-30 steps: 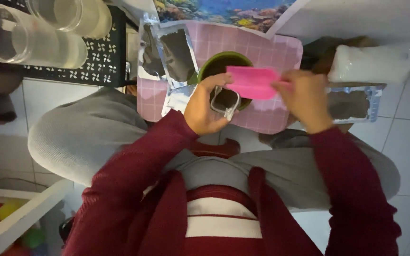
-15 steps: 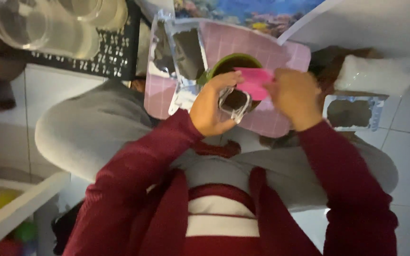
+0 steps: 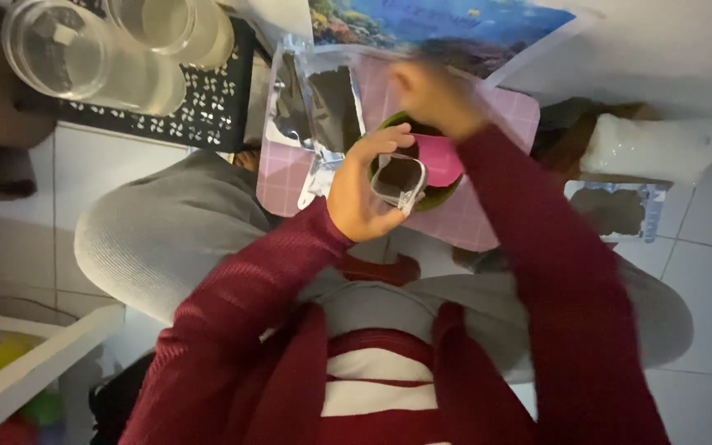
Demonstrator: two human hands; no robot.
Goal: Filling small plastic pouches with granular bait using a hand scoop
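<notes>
Jars: at ten o'clock we see two clear glass jars (image 3: 92,66) on a black patterned mat (image 3: 208,115).
Bag: a clear plastic bag (image 3: 315,107) of dark soil lies on the pink board (image 3: 488,222) — just left of the bowl.
Left hand: our left hand (image 3: 360,194) curls around a small clear square cup (image 3: 399,179) of soil, at centre.
Bowl: the green bowl (image 3: 430,198) sits right behind the cup, a pink scoop (image 3: 438,158) in it.
Right hand: our right hand (image 3: 434,95) — blurred at one o'clock — we cannot tell its grip.

Dark red ribbed sleeves, grey trousers, striped top.
</notes>
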